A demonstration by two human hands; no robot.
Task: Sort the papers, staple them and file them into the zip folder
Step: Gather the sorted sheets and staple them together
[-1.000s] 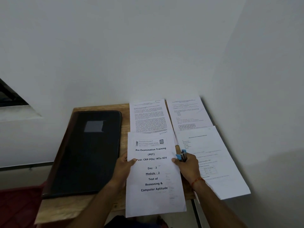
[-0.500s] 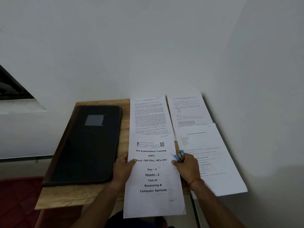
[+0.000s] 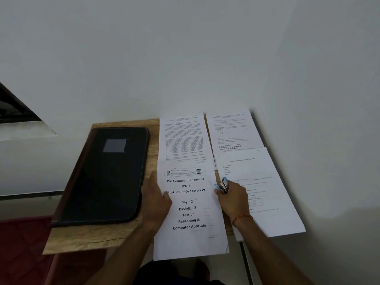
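Note:
A printed cover sheet (image 3: 191, 214) headed "Pre Examination Training" lies at the table's front, hanging over the edge. My left hand (image 3: 156, 199) grips its left edge, thumb on top. My right hand (image 3: 233, 197) touches its right edge while holding a small blue stapler (image 3: 223, 185). Behind it lies a dense text page (image 3: 183, 138). Two more pages sit to the right: a far page with a grid (image 3: 232, 130) and a near form page (image 3: 259, 186). The black zip folder (image 3: 104, 175) lies shut on the left of the table.
The small wooden table (image 3: 82, 241) stands in a corner of white walls (image 3: 329, 120), right wall close to the papers. A dark red surface (image 3: 22, 249) lies below left. A dark window opening (image 3: 12, 108) is at far left.
The view has shifted slightly. Both hands keep their hold on the cover sheet, which sits a little lower and straighter against the page behind.

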